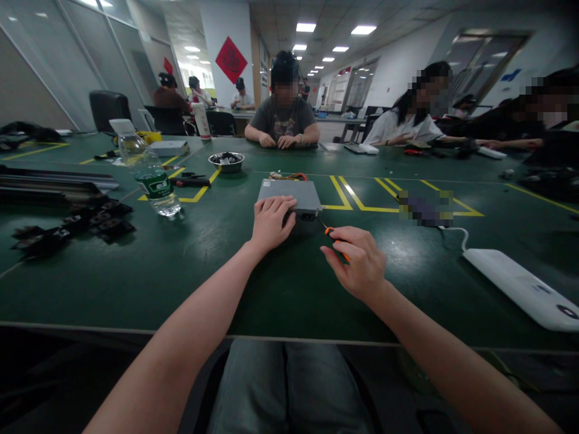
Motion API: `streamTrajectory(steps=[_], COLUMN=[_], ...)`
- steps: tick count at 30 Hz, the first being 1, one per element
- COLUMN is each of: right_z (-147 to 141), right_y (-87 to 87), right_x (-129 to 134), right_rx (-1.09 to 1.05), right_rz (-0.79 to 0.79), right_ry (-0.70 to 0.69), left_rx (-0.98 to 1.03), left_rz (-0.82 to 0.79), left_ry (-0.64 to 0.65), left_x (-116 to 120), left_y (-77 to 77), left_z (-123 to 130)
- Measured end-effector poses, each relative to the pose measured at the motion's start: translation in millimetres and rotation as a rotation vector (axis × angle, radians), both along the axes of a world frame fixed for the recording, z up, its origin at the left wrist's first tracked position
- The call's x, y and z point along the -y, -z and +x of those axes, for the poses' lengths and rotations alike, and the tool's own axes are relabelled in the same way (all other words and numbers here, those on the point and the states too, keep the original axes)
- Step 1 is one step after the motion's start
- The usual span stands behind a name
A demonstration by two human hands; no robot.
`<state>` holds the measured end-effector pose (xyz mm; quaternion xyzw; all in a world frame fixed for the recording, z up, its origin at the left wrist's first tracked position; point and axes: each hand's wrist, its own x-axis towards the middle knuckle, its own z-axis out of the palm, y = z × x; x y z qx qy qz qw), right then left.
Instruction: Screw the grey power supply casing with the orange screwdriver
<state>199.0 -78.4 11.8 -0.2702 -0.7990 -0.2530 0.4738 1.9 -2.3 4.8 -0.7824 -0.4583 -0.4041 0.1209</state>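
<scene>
A grey metal power supply [296, 191] lies on the green table in front of me, with its socket side towards me and coloured wires [289, 176] at its far edge. My left hand [274, 220] grips its near left part, fingers over the top and thumb at the front edge. In my right hand [359, 259] is a screwdriver [337, 240] with an orange and black handle, held between thumb and fingers. Its thin shaft points at the near right corner of the power supply; whether the tip touches a screw I cannot tell.
A water bottle [151, 172] and a metal bowl [226, 160] of dark small parts stand to the left. Black parts [108, 220] lie further left. On the right a white power bank [520, 286] is cabled to a blurred device [425, 208]. Across the table sits a person [284, 114].
</scene>
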Motion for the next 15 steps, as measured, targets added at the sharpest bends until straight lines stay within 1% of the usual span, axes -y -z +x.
streamTrajectory(steps=[4,7,9,13,15], right_z=[0.3,0.5,0.7,1.8,2.4], right_y=[-1.2,-0.7,-1.3,-2.7,-2.1], right_x=[0.5,0.6,0.8,0.5,0.1], right_rx=[-0.043,-0.079,-0.063,-0.008,-0.020], right_rz=[0.016,-0.031,-0.061,0.002,0.026], right_ry=[0.008,-0.005,-0.005,-0.002,0.008], left_rx=[-0.006,-0.008,-0.009,-0.017,-0.018], left_rz=[-0.016,-0.017,-0.017,-0.008,-0.004], left_ry=[-0.004,-0.007,-0.009,-0.004,-0.001], left_x=[0.4,0.7,0.8,0.5,0.3], left_y=[-0.6,-0.9,-1.0,-0.7,-0.5], left_z=[0.0,0.0,-0.1,-0.4,-0.6])
